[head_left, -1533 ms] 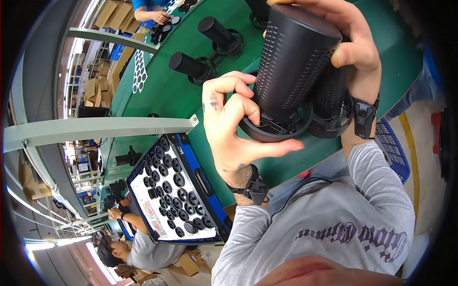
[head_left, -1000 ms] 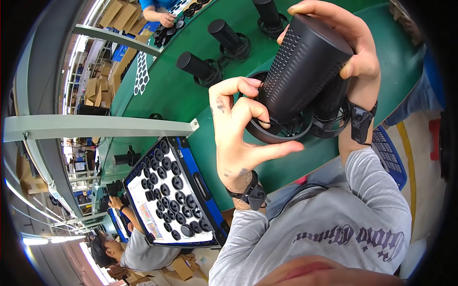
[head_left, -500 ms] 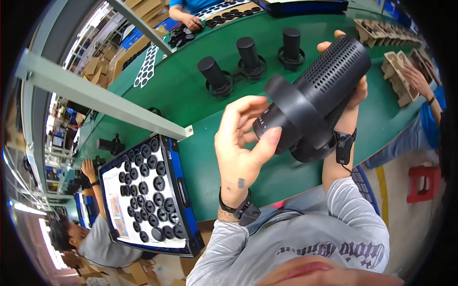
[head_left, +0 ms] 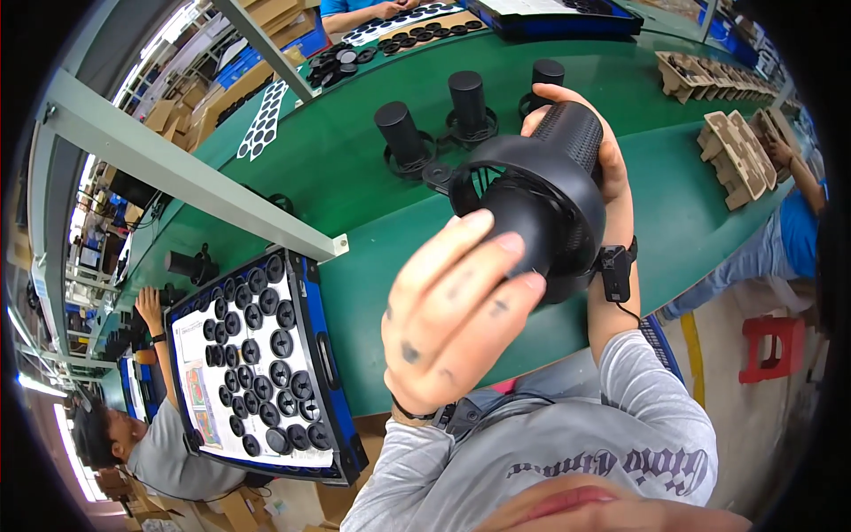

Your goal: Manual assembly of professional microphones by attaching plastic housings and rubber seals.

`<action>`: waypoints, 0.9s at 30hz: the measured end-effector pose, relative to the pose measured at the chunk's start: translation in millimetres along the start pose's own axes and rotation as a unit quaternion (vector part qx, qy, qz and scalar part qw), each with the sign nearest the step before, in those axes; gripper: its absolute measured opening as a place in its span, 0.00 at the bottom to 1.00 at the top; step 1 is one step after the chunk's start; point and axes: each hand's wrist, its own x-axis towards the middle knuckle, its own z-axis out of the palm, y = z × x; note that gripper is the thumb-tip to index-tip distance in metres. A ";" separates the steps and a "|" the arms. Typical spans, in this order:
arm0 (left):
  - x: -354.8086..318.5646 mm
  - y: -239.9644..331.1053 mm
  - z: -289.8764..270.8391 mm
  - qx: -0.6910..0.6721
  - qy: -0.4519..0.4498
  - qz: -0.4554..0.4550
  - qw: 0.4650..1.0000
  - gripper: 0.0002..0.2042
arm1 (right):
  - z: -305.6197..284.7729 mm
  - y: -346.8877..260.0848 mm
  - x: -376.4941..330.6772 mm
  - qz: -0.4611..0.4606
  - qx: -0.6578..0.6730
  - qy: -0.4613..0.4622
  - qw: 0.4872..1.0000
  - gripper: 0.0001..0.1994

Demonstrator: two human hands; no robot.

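A large black microphone with a perforated grille and a wide ring mount is held in the air over the green table. My right hand wraps around its grille end on the far side. My left hand has its back turned up, and its fingers lie closed over the smooth near end, inside the ring; its thumb is hidden. Behind, similar black units stand upright: one on the left, a second in the middle, and a third partly behind my right fingers.
Left of me, a blue-edged tray bears several round black parts. A metal beam crosses above the table. Cardboard-coloured molded trays sit at right, near a co-worker's arm. A red stool stands on the floor.
The microphone has tilted, bringing its smooth end and ring opening toward me. My left hand has rolled from a thumb-side grip to back-up, fingers over that end. A far co-worker's hand has drawn back.
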 end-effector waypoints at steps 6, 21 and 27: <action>-2.9 11.9 1.5 -0.024 -0.054 0.058 0.997 0.11 | 4.7 -5.3 -3.1 0.010 0.049 0.026 0.998 0.50; -8.5 32.3 9.5 0.032 -0.110 0.118 0.986 0.11 | -22.6 39.4 6.0 -0.056 0.332 -0.160 0.928 0.39; -6.9 -10.3 12.4 -0.069 0.098 -0.139 0.983 0.28 | -23.5 23.5 5.2 -0.124 0.349 0.042 0.928 0.24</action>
